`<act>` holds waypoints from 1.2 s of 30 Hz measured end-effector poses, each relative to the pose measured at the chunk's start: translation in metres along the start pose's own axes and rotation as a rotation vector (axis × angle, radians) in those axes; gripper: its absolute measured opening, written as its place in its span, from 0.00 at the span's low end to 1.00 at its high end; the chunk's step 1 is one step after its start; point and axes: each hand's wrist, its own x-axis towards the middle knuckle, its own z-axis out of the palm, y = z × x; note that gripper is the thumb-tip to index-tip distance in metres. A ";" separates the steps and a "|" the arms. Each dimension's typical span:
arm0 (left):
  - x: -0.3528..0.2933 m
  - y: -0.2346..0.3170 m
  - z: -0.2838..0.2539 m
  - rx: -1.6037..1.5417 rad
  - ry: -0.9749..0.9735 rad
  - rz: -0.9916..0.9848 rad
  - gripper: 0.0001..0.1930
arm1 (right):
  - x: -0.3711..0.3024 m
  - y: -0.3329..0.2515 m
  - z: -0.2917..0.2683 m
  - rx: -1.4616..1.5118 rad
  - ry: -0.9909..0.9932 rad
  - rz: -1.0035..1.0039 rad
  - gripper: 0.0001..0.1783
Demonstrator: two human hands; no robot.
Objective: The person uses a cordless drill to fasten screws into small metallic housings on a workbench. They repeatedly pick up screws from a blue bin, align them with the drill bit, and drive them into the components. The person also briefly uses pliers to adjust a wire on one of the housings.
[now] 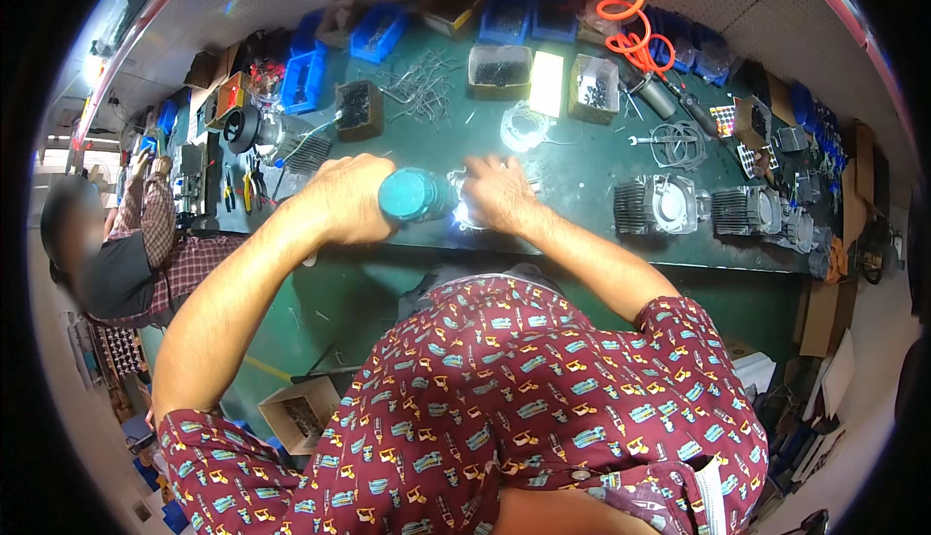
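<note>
My left hand [351, 195] is closed around a teal, round-bodied power driver [411, 194] near the bench's front edge. Its front end points toward a small silvery metal part [466, 213], lit by a bright spot. My right hand [498, 193] is closed over that part with bent fingers, steadying it on the green bench [572, 222]. The fingertips and most of the part are hidden. Exactly where the driver's tip meets the metal cannot be made out.
Finned metal engine cylinders [661, 205] stand to the right. Behind are a screw box [499, 73], blue bins [304, 79], a coiled cable [525, 128] and bent metal rods [427, 84]. An orange air hose [630, 35] hangs overhead. Another person [126, 254] works at left.
</note>
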 end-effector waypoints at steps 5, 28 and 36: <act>-0.004 -0.011 0.007 -0.146 0.016 0.016 0.15 | 0.000 0.000 0.000 0.004 0.052 0.002 0.16; -0.032 -0.048 0.043 -0.582 0.146 0.032 0.22 | 0.002 -0.010 0.025 0.063 0.232 0.123 0.10; -0.062 -0.054 0.046 -0.815 0.198 -0.111 0.20 | -0.001 0.000 0.019 0.170 0.210 0.114 0.11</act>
